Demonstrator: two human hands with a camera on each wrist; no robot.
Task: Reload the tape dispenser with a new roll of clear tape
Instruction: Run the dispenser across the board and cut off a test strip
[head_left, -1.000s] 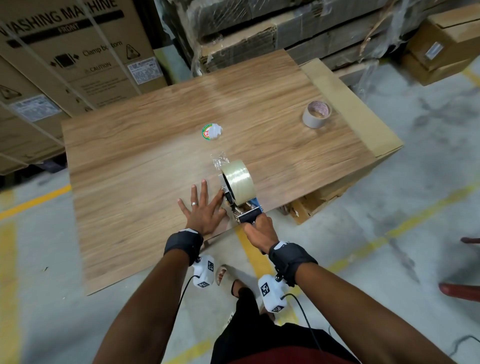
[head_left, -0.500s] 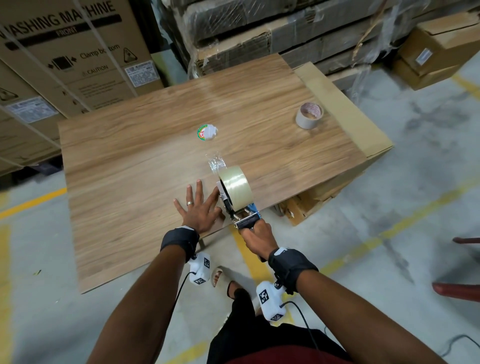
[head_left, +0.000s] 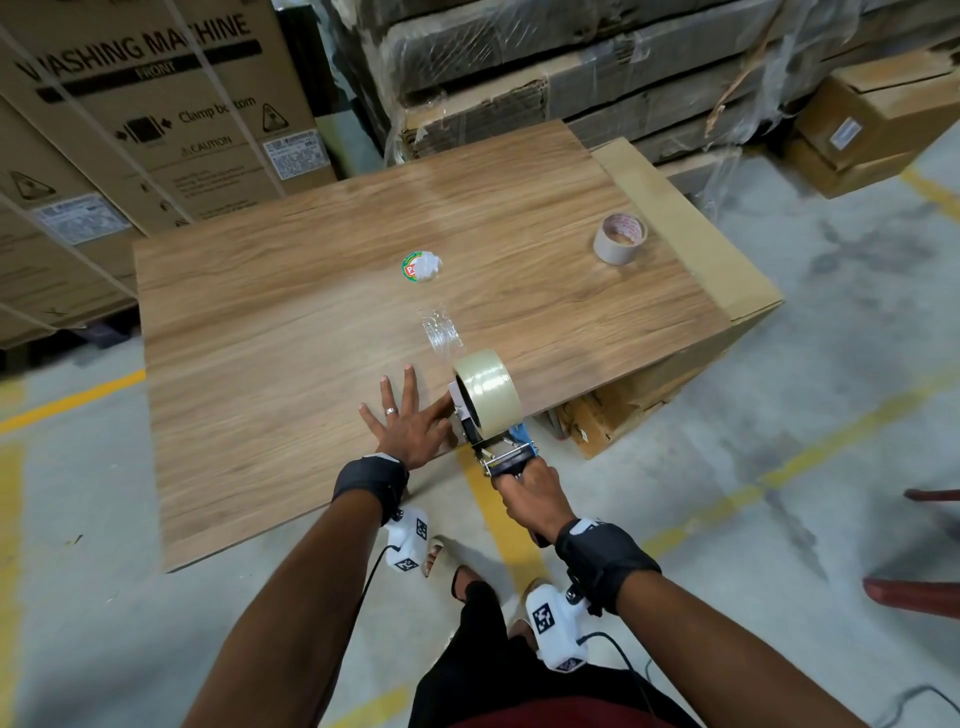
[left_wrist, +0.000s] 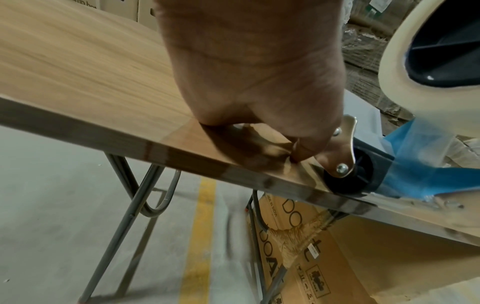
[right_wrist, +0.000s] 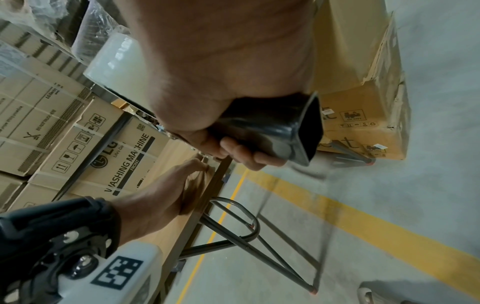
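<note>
R hand (head_left: 530, 499) clenched round dispenser (head_left: 498, 457) handle, off the near edge of the table (head_left: 260, 364); dispenser's front sits on that edge w/ new tape roll (head_left: 488, 397) mounted upright on it; L hand (head_left: 410, 426) flat on table, fingers spread, grip released, thumb beside dispenser frame; crumpled tape strip (head_left: 440, 330) just beyond roll; label disc (head_left: 421, 266) mid-table; empty core (head_left: 620, 238) far right.

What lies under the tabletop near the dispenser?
Under the tabletop, the left wrist view shows grey metal legs on the floor and a cardboard box below the dispenser. What lies further back under the tabletop is hidden.
</note>
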